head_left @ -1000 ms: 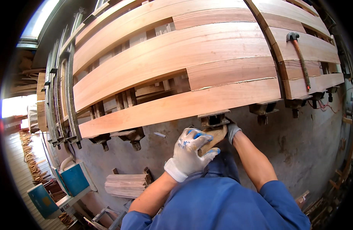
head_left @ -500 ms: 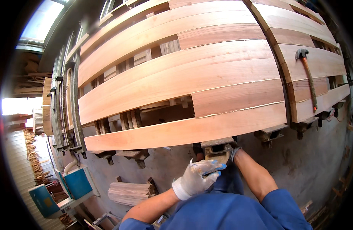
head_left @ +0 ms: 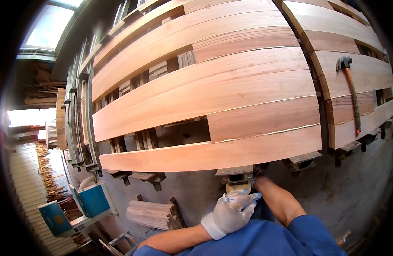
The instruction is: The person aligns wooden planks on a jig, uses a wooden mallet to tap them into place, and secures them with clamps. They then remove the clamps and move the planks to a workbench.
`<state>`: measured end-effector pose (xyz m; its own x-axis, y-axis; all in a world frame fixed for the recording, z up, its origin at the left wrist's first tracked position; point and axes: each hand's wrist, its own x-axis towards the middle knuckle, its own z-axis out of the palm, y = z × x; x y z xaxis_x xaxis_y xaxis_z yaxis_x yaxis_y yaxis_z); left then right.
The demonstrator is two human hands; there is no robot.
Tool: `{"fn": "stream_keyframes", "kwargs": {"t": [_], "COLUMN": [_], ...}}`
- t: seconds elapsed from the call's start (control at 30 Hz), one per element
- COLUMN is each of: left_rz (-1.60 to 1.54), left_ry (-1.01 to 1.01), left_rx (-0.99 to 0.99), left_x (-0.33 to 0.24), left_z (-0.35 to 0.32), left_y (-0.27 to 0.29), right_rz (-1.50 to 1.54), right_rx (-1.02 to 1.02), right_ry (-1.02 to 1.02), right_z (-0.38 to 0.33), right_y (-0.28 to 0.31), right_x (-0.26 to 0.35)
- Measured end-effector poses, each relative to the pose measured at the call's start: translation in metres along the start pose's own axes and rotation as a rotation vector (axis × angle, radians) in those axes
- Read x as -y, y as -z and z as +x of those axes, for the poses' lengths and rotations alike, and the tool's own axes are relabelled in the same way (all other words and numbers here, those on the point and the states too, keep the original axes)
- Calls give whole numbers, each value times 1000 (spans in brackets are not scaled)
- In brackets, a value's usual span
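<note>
My left hand [head_left: 232, 212], in a white glove with blue fingertips, is at the near end of a metal clamp bar [head_left: 235, 171] that juts out from under the wooden boards. Its fingers are curled together just below a tan block [head_left: 238, 187] at the bar's end; what lies inside them is hidden. My right hand [head_left: 259, 170] reaches to the right side of the same bar, beneath the front board [head_left: 213, 153], mostly in shadow and its fingers unseen. The boards form a slatted panel with pale glue lines along several joints.
A claw hammer [head_left: 350, 89] with an orange-brown handle lies on a second panel [head_left: 346, 77] at the right. More clamp ends [head_left: 303, 160] stick out along the front edge. Stacked wood strips [head_left: 151, 214] and a blue-and-white machine [head_left: 94, 200] stand at the lower left.
My left hand has moved slightly down and right in the picture, its fingers still curled. My right hand has slipped further under the board's edge. The whole view has shifted a little.
</note>
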<state>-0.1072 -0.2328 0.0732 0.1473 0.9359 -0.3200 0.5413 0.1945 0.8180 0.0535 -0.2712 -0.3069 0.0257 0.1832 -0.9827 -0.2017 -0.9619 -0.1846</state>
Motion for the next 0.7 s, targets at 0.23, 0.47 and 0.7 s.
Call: {"fn": "stream_keyframes", "kwargs": {"t": [0.23, 0.47, 0.7], "left_rz": [159, 235, 281], "left_ry": [-63, -60, -103], "left_rx": [-82, -69, -90], "left_x": [-14, -25, -25], "left_z": [12, 23, 37], "left_y": [-29, -62, -87], "right_rz": [10, -15, -34], "right_rx": [59, 122, 147], "right_ry": [-39, -63, -1], "right_z": [8, 18, 15], "right_y": [8, 14, 20], "right_x": [-12, -22, -25]}}
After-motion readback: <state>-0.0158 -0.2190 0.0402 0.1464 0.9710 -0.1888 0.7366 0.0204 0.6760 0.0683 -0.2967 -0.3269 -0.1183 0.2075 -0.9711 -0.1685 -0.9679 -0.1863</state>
